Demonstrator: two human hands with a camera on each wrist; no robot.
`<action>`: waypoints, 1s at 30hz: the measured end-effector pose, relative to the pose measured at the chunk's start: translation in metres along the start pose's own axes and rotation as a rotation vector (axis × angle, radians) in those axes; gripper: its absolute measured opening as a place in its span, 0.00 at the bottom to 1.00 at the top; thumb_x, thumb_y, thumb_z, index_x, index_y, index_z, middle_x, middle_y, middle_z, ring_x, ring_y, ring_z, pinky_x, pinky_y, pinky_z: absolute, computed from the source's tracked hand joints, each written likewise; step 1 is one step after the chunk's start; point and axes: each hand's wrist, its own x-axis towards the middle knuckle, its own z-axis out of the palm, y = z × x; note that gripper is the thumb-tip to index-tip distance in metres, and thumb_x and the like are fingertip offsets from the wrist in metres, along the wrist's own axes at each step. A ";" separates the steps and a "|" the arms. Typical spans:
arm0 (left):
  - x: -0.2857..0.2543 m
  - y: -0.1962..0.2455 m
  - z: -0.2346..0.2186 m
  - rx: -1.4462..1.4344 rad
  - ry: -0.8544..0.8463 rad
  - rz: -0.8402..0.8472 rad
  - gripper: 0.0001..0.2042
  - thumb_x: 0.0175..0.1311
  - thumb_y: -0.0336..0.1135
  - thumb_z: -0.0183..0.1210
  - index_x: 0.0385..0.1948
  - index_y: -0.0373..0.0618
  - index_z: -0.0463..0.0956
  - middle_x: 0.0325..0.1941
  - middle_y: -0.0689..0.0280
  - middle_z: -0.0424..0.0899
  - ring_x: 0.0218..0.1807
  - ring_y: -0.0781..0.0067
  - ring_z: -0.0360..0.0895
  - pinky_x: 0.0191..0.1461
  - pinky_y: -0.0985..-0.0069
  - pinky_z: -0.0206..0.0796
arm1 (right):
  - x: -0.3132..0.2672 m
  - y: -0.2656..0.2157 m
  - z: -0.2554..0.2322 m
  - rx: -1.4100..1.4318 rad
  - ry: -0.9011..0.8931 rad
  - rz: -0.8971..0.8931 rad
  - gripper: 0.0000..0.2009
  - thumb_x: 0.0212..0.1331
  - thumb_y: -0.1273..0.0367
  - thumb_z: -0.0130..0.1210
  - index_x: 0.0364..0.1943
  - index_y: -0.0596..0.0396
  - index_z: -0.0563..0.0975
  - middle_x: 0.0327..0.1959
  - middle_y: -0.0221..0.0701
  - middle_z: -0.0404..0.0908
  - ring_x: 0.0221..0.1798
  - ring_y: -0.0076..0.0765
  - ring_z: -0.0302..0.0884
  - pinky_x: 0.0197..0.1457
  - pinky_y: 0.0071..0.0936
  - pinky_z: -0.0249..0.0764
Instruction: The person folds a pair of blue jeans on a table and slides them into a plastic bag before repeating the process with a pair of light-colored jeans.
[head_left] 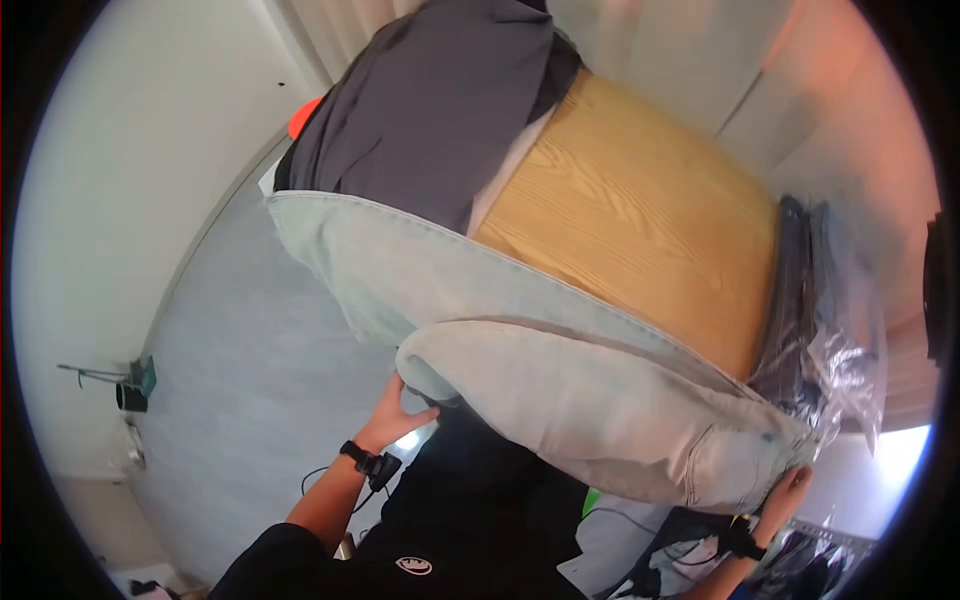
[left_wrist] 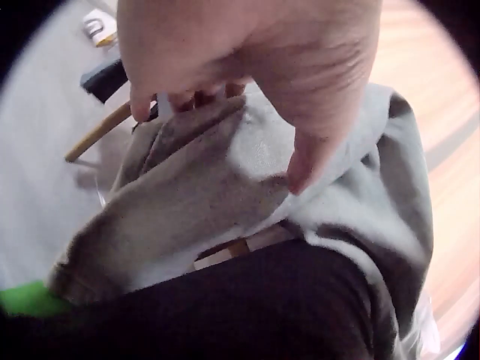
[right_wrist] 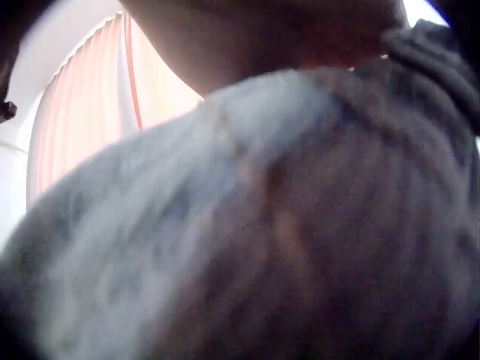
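Observation:
Light-wash jeans (head_left: 600, 410) lie along the near edge of the wood-grain table (head_left: 640, 200), with one leg folded back over the other. My left hand (head_left: 392, 415) is at the rounded fold of that leg, thumb spread well away from the fingers. In the left wrist view the left hand (left_wrist: 255, 67) reaches over the pale denim (left_wrist: 180, 202), thumb tip against the cloth and fingertips at its far edge. At the waistband end, my right hand (head_left: 790, 490) grips the jeans' corner. The right wrist view is mostly filled by blurred denim (right_wrist: 150, 247), which hides the right fingers.
Dark grey cloth (head_left: 430, 110) covers the table's far left part. At the right edge stand folded dark garments (head_left: 790, 290) in clear plastic wrap (head_left: 845, 360). A green-and-black object (head_left: 140, 385) is on the floor at left. Pinkish curtains (right_wrist: 90, 97) hang behind.

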 end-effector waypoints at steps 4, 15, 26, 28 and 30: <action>0.006 -0.015 -0.003 -0.449 0.062 -0.310 0.38 0.60 0.38 0.67 0.66 0.32 0.54 0.66 0.54 0.67 0.66 0.65 0.66 0.68 0.67 0.59 | -0.007 -0.026 0.009 0.033 0.080 0.180 0.23 0.71 0.56 0.48 0.57 0.64 0.68 0.48 0.45 0.74 0.51 0.42 0.72 0.59 0.34 0.66; -0.018 0.006 -0.084 -0.357 -0.076 -0.298 0.14 0.60 0.34 0.66 0.45 0.39 0.78 0.42 0.67 0.84 0.45 0.78 0.79 0.54 0.76 0.69 | -0.006 -0.016 0.018 0.071 0.108 0.121 0.24 0.72 0.54 0.47 0.54 0.65 0.67 0.48 0.45 0.72 0.50 0.43 0.68 0.58 0.34 0.64; 0.043 0.155 -0.210 0.012 -0.205 -0.223 0.09 0.67 0.35 0.58 0.44 0.42 0.74 0.40 0.73 0.78 0.44 0.82 0.73 0.51 0.79 0.66 | -0.008 -0.018 0.022 0.072 0.126 0.040 0.22 0.73 0.55 0.44 0.51 0.65 0.68 0.43 0.45 0.71 0.47 0.46 0.67 0.56 0.35 0.65; 0.047 0.183 -0.191 -0.006 -0.029 -0.065 0.14 0.66 0.36 0.59 0.50 0.43 0.72 0.46 0.70 0.76 0.48 0.81 0.72 0.54 0.79 0.66 | -0.006 -0.013 0.020 0.038 0.100 0.068 0.21 0.73 0.55 0.44 0.48 0.64 0.68 0.41 0.43 0.71 0.44 0.44 0.66 0.53 0.35 0.65; 0.033 0.139 -0.167 0.236 -0.137 -0.006 0.32 0.52 0.40 0.67 0.60 0.44 0.64 0.59 0.63 0.71 0.57 0.67 0.71 0.62 0.70 0.63 | -0.004 -0.015 0.024 0.042 0.136 0.071 0.20 0.73 0.55 0.44 0.46 0.63 0.68 0.38 0.41 0.70 0.41 0.43 0.65 0.51 0.34 0.65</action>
